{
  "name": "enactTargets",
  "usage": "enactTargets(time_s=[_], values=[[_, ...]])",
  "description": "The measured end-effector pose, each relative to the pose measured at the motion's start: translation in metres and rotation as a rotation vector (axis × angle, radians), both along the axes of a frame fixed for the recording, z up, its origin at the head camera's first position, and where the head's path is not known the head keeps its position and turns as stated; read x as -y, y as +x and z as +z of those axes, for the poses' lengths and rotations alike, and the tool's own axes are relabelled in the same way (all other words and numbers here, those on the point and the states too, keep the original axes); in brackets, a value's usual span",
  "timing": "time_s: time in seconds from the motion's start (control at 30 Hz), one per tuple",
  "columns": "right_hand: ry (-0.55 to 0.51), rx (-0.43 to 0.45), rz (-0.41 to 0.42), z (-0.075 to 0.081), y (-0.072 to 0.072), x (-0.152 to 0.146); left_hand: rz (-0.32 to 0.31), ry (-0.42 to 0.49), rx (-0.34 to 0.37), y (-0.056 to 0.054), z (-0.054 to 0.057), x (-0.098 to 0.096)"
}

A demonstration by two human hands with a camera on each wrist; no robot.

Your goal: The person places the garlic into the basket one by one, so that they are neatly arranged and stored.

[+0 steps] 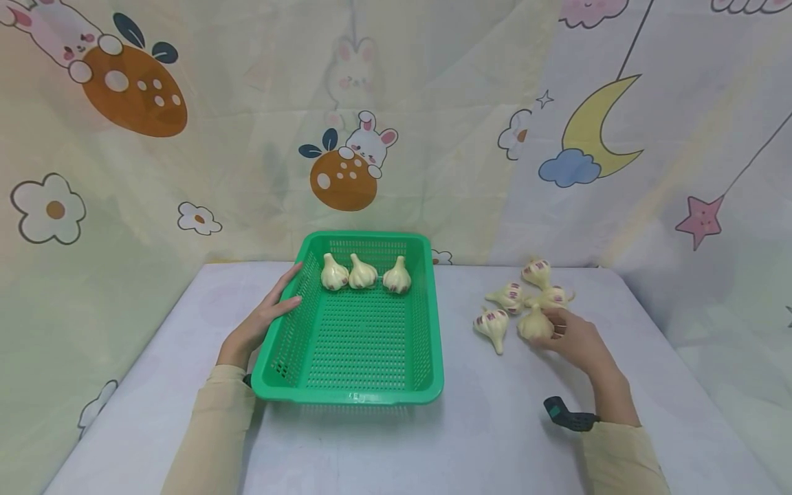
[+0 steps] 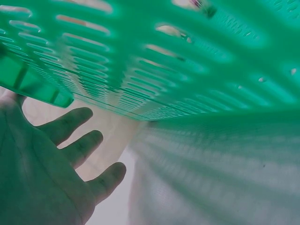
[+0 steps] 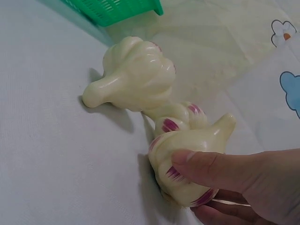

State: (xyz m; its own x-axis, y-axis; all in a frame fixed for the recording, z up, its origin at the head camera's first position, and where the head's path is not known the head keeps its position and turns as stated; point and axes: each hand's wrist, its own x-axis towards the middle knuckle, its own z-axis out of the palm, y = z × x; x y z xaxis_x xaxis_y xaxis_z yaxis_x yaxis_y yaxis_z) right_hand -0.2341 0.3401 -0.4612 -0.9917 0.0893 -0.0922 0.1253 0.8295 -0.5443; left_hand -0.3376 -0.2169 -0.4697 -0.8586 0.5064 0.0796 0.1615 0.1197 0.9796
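A green plastic basket stands on the table with three garlic bulbs in a row at its far end. My left hand rests against the basket's left side near the rim. In the left wrist view, its fingers stretch out straight beneath the rim, beside the slotted wall. On the right, my right hand pinches a garlic bulb between thumb and fingers, its stem pointing away from the table. Several other garlic bulbs lie close around it, some with purple marks.
A white cloth covers the table. Behind it hangs a curtain printed with rabbits, flowers and a moon. A dark wrist strap sits on the right wrist.
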Motion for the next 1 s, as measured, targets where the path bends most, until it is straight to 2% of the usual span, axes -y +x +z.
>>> enactTargets(time_s=[0.27,0.57,1.0], values=[[0.001,0.028,-0.009,0.006,0.000,0.002,0.006,0.002,-0.001,0.000,-0.003,0.001],[0.036,0.006,-0.013,0.011,0.000,0.004,0.016,-0.003,-0.007,0.001,-0.002,0.000],[0.025,-0.101,0.026,0.028,0.003,0.019,0.003,0.001,0.000,-0.002,-0.001,0.000]])
